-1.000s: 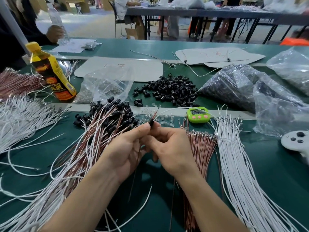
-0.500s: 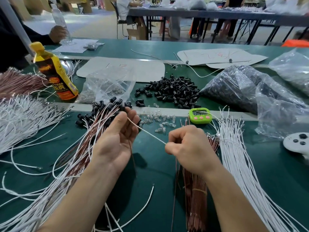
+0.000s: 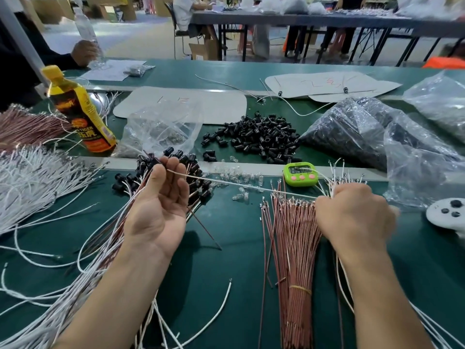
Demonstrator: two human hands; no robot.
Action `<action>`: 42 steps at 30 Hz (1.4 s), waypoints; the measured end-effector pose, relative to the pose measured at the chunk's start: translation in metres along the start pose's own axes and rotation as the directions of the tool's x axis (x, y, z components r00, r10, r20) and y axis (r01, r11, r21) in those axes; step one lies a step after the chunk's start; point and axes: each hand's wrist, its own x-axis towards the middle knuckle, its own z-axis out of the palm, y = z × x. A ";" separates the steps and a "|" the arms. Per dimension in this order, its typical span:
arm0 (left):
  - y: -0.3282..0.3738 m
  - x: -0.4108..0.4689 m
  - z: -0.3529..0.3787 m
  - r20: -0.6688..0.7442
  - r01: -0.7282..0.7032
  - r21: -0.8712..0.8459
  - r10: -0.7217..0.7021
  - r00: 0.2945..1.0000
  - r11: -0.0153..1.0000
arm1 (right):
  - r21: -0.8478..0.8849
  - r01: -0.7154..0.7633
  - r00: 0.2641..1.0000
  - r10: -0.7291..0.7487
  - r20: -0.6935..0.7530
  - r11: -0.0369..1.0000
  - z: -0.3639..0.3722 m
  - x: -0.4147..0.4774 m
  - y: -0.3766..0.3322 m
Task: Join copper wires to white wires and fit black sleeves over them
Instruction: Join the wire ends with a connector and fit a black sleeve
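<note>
My left hand (image 3: 161, 200) hovers palm up over a heap of finished wire pairs (image 3: 105, 250) capped with black sleeves (image 3: 176, 155). Its fingertips pinch one end of a white wire (image 3: 239, 185). That wire runs taut to the right into my right hand (image 3: 352, 217), a closed fist gripping it above the tied bundle of copper wires (image 3: 294, 253). A single copper wire (image 3: 205, 229) hangs down from under my left hand. Loose black sleeves (image 3: 256, 137) lie piled behind. More white wires (image 3: 344, 170) fan out past my right hand.
A yellow bottle (image 3: 83, 117) stands at the back left, and a green timer (image 3: 299, 173) sits on the table divider. Small clear pieces (image 3: 239, 177) are scattered mid-table. Plastic bags (image 3: 377, 137) fill the right. A white controller (image 3: 448, 212) lies at the right edge, a white wire heap (image 3: 30, 177) at the left.
My hands were together at a black sleeve and have moved apart. My right hand has pulled the white wire rightward, and my left hand has drifted left over the finished heap.
</note>
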 end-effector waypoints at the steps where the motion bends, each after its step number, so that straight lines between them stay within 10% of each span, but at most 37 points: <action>1: 0.000 0.001 0.000 -0.006 -0.003 0.023 0.003 1.000 1.000 | 0.004 -0.043 0.999 0.043 -0.011 0.999 -0.001 0.001 0.001; 7: -0.017 -0.003 0.000 -0.030 0.023 0.371 -0.013 0.999 0.928 | 0.198 0.286 0.905 -0.196 -0.379 0.938 -0.001 -0.026 -0.020; 10: -0.027 -0.007 0.001 0.004 0.006 0.492 -0.009 1.000 0.871 | 0.431 0.550 0.832 -0.517 -0.202 0.716 0.012 -0.056 -0.042; 16: -0.034 -0.016 0.008 0.104 0.043 0.537 -0.117 0.988 0.842 | 0.836 0.251 0.776 -0.617 0.127 0.488 0.036 -0.075 -0.058; 27: -0.033 -0.019 0.008 0.151 -0.148 0.542 0.077 0.986 0.827 | 0.631 0.384 0.791 -0.593 0.153 0.674 0.043 -0.066 -0.045; 35: -0.038 -0.024 0.009 0.205 -0.070 0.629 -0.079 0.976 0.774 | 0.925 -0.113 0.714 -0.618 0.329 0.362 0.048 -0.062 -0.051; 42: -0.029 -0.023 0.011 0.204 -0.280 0.629 0.194 0.960 0.726 | 0.868 -0.038 0.777 -0.532 0.337 0.495 0.049 -0.061 -0.049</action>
